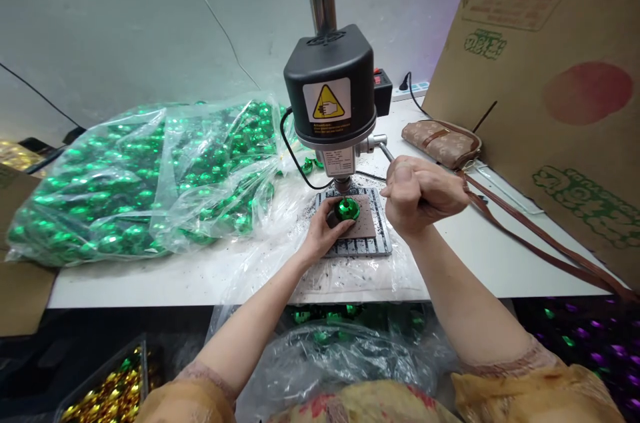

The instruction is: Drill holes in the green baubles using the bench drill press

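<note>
A small bench drill press (330,86) with a black motor housing and a yellow warning label stands on the white table. Under its chuck, my left hand (324,231) grips a shiny green ball ornament (347,209) between thumb and fingers. The ornament rests on a flat brown board (364,226) lying on the slotted metal base (383,236). My right hand (420,196) is closed around the press's feed lever (386,151), to the right of the motor; its grip end is hidden in the fist. Dark shavings are scattered around the base.
A clear plastic bag (125,176) full of green ornaments lies to the left. A brown purse (443,143) with a long strap and a large cardboard box (550,96) stand at the right. Below the table edge are an open plastic bag (350,349) and gold ornaments (110,393).
</note>
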Demonstrator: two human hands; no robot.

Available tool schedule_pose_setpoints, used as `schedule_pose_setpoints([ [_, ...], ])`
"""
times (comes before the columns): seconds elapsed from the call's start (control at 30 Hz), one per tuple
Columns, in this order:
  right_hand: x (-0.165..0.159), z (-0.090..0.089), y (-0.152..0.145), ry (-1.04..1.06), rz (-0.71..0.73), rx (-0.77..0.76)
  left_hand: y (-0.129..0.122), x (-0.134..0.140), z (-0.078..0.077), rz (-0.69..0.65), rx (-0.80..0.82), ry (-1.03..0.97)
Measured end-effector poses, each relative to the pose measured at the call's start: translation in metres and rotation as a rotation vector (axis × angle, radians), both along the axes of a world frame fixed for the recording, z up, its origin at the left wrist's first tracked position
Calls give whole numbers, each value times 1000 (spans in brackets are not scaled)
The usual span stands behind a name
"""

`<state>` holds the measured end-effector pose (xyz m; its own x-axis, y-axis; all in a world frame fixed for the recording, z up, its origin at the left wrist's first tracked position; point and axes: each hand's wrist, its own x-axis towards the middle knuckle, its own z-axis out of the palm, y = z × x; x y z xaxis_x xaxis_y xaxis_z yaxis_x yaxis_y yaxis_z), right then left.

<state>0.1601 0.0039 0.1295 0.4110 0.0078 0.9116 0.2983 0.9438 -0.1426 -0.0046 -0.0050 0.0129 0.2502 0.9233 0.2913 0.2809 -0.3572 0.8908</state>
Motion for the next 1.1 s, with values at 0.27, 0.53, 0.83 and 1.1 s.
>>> schedule_pose_setpoints([
  [0.27, -4, 43, -9, 84, 2, -190, -1, 2, 1, 21, -3, -9],
  [0.53, 0, 79, 12, 37, -5, -417, -30, -5, 0, 242, 106, 29],
  [0.83, -2, 76, 5, 86, 60, -359, -160, -80, -17, -386, 683, 770],
  [1.1, -4, 72, 5, 145, 72, -384, -5, -97, 8, 156, 355, 690],
])
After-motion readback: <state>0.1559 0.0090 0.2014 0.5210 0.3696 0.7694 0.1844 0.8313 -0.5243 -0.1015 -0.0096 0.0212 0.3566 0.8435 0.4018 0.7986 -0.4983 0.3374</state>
